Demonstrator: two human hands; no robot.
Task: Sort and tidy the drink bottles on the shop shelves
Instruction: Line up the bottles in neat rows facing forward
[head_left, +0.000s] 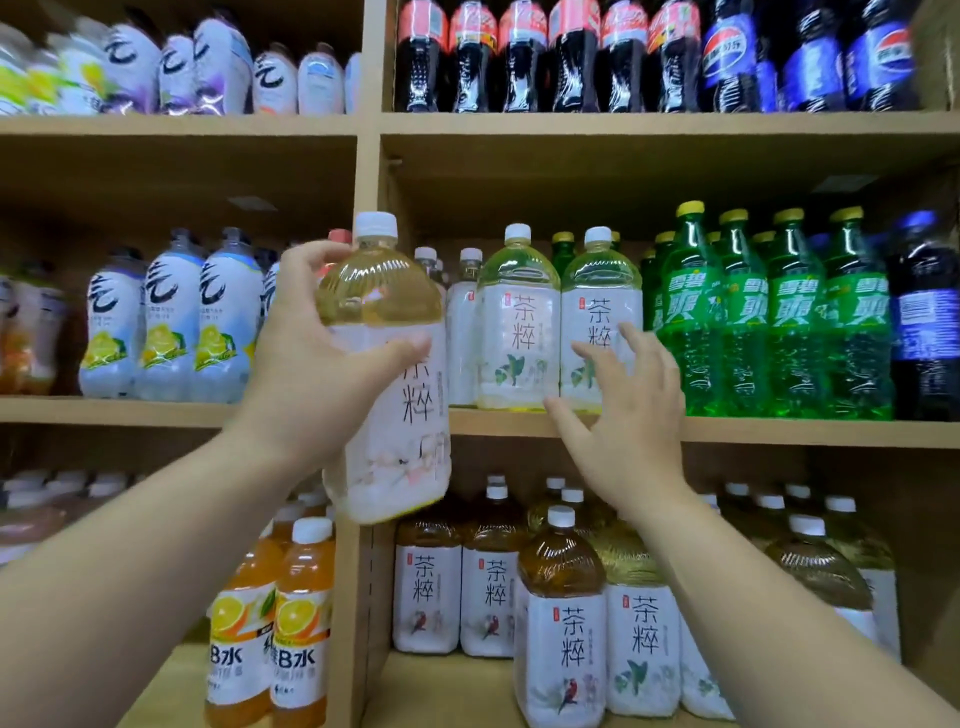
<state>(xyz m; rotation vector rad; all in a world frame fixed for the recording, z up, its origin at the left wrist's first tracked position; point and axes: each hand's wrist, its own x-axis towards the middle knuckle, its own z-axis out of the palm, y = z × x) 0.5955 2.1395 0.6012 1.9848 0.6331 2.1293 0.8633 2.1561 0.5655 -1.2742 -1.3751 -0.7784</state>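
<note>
- Pale wooden shelving (779, 432) fills my view. An upright divider (368, 156) splits it into a left and a right bay, with three levels showing.
- On the middle right level, glossy green soda bottles (743, 322) with yellow caps stand just right of the pale tea bottles (519, 317). A dark blue-labelled bottle (924, 322) ends the row.
- Dark cola bottles (519, 57) line the top right and white-sleeved lemon bottles (166, 322) the middle left. Orange drink bottles (301, 618) sit at the bottom left, and amber tea bottles (561, 623) crowd the bottom right several deep.
- The held tea bottle (387, 395) is in the air in front of the divider, slightly tilted. Its base hangs below the middle shelf's front edge.
- It has a clear ribbed plastic shoulder over golden liquid and a squarish body. A matte white sleeve carries black characters.
- My left hand (317, 364) grips it at the shoulder, thumb across the front and fingers curled behind.
- My right hand (628, 410) holds nothing. Its fingers are spread and straight, with the tips at the label of the rightmost pale bottle (600, 280); I cannot tell if they press it.
- A white screw cap (375, 224) tops the held bottle.
</note>
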